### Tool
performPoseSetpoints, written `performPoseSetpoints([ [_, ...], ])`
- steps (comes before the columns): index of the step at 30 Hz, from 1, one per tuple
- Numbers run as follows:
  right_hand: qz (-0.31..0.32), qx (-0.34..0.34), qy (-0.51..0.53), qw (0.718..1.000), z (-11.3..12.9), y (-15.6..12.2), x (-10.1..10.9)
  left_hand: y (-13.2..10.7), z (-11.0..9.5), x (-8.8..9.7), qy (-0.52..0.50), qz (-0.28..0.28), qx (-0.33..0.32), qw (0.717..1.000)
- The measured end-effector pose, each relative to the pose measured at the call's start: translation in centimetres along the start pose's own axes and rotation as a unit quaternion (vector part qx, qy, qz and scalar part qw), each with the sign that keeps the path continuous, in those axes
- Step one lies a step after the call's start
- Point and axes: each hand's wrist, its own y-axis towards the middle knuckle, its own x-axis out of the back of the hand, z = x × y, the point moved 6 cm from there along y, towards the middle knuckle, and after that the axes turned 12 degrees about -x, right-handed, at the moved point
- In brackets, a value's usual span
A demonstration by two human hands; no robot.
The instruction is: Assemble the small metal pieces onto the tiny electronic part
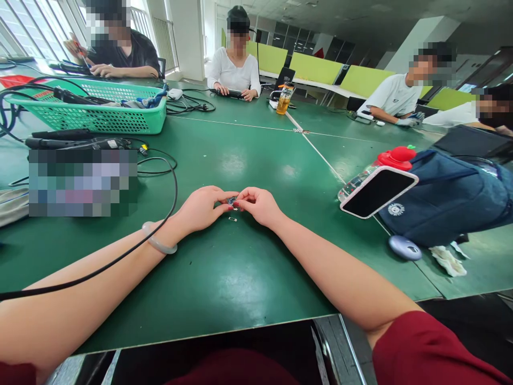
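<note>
My left hand point(204, 207) and my right hand point(259, 205) meet above the green table point(200, 289), fingertips almost touching. Between them is a small dark, shiny part point(231, 201), too small to name. My left thumb and fingers pinch it from the left. The right thumb and forefinger close at its other side, partly hiding it. Just below the fingertips a tiny flat silver piece point(233, 218) with a slot-like middle lies on the table. A pale bangle point(159, 239) circles my left wrist.
A black cable point(175, 187) arches over my left forearm. At left stand a green basket point(100, 120) of cables and black devices point(76, 141). To the right are a phone point(379, 192), a bottle with a red lid point(396, 158), a blue bag point(449, 187) and a mouse point(404, 248). Several people sit around.
</note>
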Motion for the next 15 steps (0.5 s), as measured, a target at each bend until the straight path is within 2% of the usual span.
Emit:
performPoseSetpoints([
  [4, -0.002, 0.003, -0.005, 1.000, 0.09, -0.06, 0.02, -0.13, 0.21, 0.07, -0.005, -0.015, 0.006, 1.000],
  [15, -0.016, 0.008, -0.036, 0.999, 0.18, -0.23, 0.11, -0.26, 0.23, 0.05, -0.014, -0.011, 0.009, 1.000],
])
